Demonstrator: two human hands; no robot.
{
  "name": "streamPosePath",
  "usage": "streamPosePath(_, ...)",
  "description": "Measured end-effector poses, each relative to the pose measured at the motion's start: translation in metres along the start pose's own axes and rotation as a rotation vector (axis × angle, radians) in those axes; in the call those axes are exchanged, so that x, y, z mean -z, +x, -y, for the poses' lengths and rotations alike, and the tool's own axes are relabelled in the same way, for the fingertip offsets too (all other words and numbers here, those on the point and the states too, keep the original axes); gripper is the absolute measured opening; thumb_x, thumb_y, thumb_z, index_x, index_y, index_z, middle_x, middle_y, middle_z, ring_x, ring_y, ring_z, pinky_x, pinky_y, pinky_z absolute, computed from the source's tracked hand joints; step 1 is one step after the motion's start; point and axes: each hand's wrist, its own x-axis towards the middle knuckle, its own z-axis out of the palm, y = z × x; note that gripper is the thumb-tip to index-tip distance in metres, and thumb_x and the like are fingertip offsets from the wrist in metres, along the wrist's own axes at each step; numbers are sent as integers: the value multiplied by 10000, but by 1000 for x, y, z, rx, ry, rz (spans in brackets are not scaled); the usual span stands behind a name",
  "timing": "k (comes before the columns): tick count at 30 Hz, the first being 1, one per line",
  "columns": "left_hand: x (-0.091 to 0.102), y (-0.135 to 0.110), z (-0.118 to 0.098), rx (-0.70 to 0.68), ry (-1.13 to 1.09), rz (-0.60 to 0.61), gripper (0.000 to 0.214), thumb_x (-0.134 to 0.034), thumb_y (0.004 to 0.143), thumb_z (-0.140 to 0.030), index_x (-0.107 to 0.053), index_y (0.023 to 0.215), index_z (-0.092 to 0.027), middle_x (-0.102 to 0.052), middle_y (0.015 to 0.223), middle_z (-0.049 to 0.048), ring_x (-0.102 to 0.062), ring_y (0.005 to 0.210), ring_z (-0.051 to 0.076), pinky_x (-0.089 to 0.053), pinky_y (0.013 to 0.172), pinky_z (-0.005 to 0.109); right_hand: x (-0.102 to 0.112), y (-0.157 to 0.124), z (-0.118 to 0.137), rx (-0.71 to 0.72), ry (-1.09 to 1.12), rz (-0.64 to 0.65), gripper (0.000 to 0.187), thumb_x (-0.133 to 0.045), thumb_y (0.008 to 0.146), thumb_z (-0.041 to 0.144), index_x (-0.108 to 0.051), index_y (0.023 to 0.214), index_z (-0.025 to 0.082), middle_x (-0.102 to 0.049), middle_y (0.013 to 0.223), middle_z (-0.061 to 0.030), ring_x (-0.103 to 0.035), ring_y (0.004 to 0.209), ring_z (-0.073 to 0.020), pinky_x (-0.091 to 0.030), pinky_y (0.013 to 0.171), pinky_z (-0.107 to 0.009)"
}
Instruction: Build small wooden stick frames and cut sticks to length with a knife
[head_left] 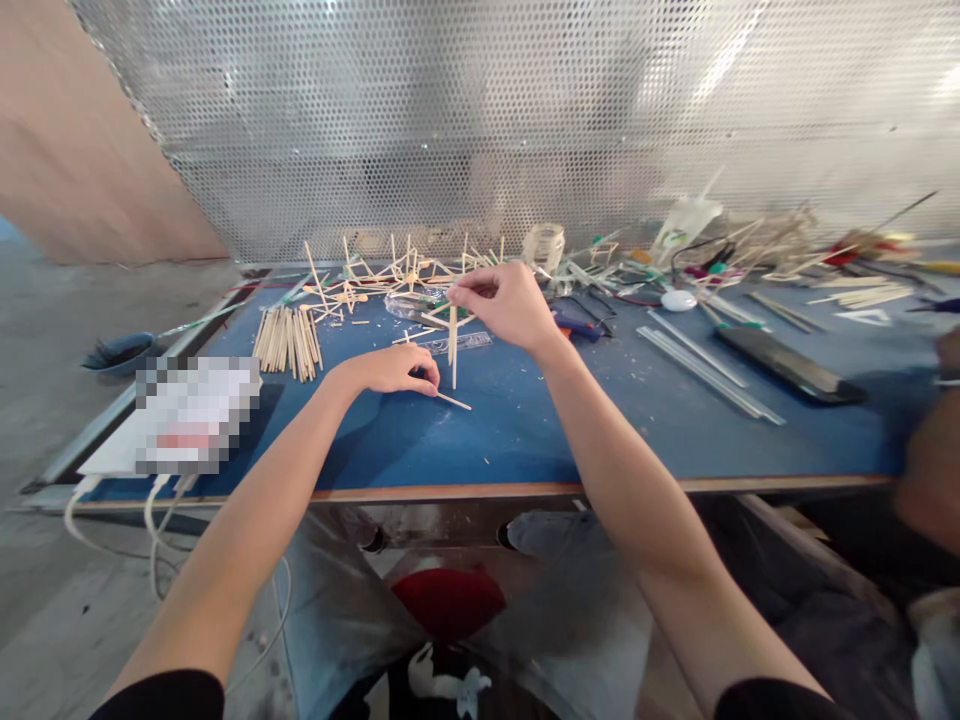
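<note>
My right hand (510, 302) is closed in a pinch above the blue table, with thin wooden sticks (453, 350) hanging down below its fingertips. Crossing sticks show beside the pinch; whether they are joined to these I cannot tell. Lower and to the left, my left hand (397, 368) rests near the tabletop with curled fingers. From its fingertips a single wooden stick (454, 402) points out to the right, close to the surface. Just behind the left hand lies a clear plastic ruler (461, 343).
A bundle of wooden sticks (288, 342) lies left, by a white box (120, 440) with cables. Stick frames (352, 290) stand along the back. A glue gun (577, 326), clear glue sticks (701, 372) and a black case (787, 362) lie right. Another person's arm (934, 470) is far right.
</note>
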Motion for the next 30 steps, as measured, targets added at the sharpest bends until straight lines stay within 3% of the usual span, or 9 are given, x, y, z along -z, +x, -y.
streamPosePath(3, 11, -13, -8, 164, -100, 84, 322, -560, 936, -477, -718, 1060, -225, -738, 1095, 52, -639, 912, 182, -440, 778, 288, -1, 0, 1, -4, -10, -4, 191, -704, 875, 340, -811, 871, 182, -778, 814, -47, -677, 741, -172, -535, 710, -327)
streamPosePath(6, 22, -23, -14, 182, -271, 154, 251, -559, 924, -402, -689, 1036, -218, -750, 921, 20, -646, 803, 149, -448, 735, 268, -2, 0, 1, 4, -8, -5, 188, -703, 876, 333, -815, 871, 183, -782, 829, -51, -678, 745, -171, -524, 706, -325)
streamPosePath(9, 28, -28, -16, 129, -315, 43, 218, -627, 897, -400, -712, 978, -216, -731, 819, 8, -641, 764, 139, -450, 709, 257, -4, 0, 2, 15, -7, -10, 181, -707, 872, 322, -816, 872, 178, -781, 821, -51, -681, 737, -170, -518, 694, -322)
streamPosePath(14, 28, -28, -9, 86, -461, -193, 226, -724, 861, -419, -750, 957, -216, -742, 849, 25, -666, 786, 136, -489, 736, 259, -6, -1, 4, 28, 15, -15, 180, -700, 875, 305, -813, 861, 164, -781, 823, -56, -690, 745, -171, -519, 702, -317)
streamPosePath(19, 24, -25, 0, 118, -477, -320, 248, -753, 854, -444, -757, 928, -208, -736, 849, 22, -637, 762, 124, -483, 706, 245, -7, -1, 4, 31, 9, -7, 184, -694, 876, 316, -813, 869, 175, -778, 815, -50, -691, 746, -173, -525, 711, -323)
streamPosePath(25, 16, -14, -1, 47, -411, -356, 334, -587, 983, -478, -742, 921, -189, -672, 758, 30, -574, 660, 107, -441, 611, 232, -5, -1, 4, 29, -4, -1, 185, -681, 877, 311, -812, 871, 181, -788, 844, -50, -696, 775, -180, -528, 734, -329)
streamPosePath(30, 8, -7, -4, 109, -512, -480, 229, -753, 869, -403, -750, 936, -184, -727, 784, 50, -613, 635, 108, -478, 581, 234, -7, -1, 5, 29, -13, -4, 185, -683, 876, 316, -811, 869, 183, -793, 858, -48, -702, 787, -185, -528, 730, -329)
